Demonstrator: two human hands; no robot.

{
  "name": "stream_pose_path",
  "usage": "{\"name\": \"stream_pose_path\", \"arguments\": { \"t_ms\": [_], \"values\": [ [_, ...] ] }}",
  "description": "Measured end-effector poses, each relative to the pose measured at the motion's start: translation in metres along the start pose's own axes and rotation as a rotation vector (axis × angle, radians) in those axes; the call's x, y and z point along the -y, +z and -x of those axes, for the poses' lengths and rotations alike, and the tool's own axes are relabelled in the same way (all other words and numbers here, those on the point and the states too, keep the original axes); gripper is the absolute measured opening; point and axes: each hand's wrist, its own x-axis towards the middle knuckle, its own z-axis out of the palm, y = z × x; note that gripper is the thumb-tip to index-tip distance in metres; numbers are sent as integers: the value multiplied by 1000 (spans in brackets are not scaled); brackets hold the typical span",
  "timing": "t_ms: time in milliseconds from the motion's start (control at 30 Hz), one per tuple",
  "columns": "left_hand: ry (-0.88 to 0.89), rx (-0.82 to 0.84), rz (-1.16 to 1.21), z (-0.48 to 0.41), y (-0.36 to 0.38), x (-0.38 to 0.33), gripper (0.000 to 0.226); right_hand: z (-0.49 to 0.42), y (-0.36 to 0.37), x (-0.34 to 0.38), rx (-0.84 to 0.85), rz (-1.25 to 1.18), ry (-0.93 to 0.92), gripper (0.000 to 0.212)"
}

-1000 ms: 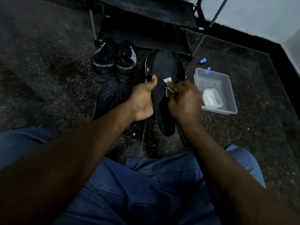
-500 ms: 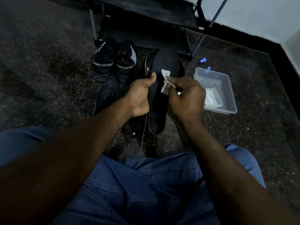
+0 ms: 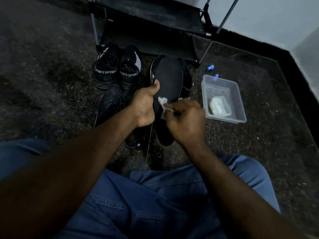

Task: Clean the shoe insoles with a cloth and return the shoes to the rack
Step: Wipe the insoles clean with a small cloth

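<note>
My left hand (image 3: 144, 107) grips a black insole (image 3: 170, 78) by its left edge, thumb on top, and holds it up over the floor. My right hand (image 3: 187, 122) pinches a small white cloth (image 3: 163, 105) against the middle of the insole. A pair of black shoes marked SPORT (image 3: 118, 69) stands on the floor behind my left hand. Two more dark shoes (image 3: 110, 102) lie under my left wrist. Another black shoe (image 3: 187, 78) sits partly hidden behind the insole. The black shoe rack (image 3: 151, 16) stands at the back.
A clear plastic tub (image 3: 222, 99) with a white lump inside sits on the dark carpet to the right. Small blue objects (image 3: 210, 67) lie behind it. A light wall and black skirting close off the right. My knees in blue jeans fill the bottom.
My right hand has wiped the cloth down the insole towards me, after moving up it half a second ago. My left hand keeps its grip.
</note>
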Motion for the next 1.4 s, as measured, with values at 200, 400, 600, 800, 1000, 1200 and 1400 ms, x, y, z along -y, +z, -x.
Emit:
{"name": "stream_pose_path", "arguments": {
  "t_ms": [200, 400, 600, 800, 1000, 1200, 1400],
  "values": [
    [7, 61, -74, 4, -1, 2, 46, -61, -11, -6, -44, 104, 54, 40],
    [32, 37, -61, -7, -6, 6, 33, -44, 14, 4, 106, 190, -38, 31],
    [85, -62, 2, -17, -13, -2, 54, 5, 16, 6, 191, 118, -185, 36],
    [125, -94, -83, -21, -16, 2, 59, -27, -4, -9, 30, -37, 9, 34],
    [158, -15, -240, -19, -15, 11, 84, -73, -10, -2, 38, 152, 113, 52],
    [150, -28, -241, -21, -19, 8, 38, -35, 11, -3, 151, 120, -33, 54],
    [178, -118, -165, -21, -15, 0, 56, -14, 12, -20, 151, 12, -121, 43]
  ]
}}
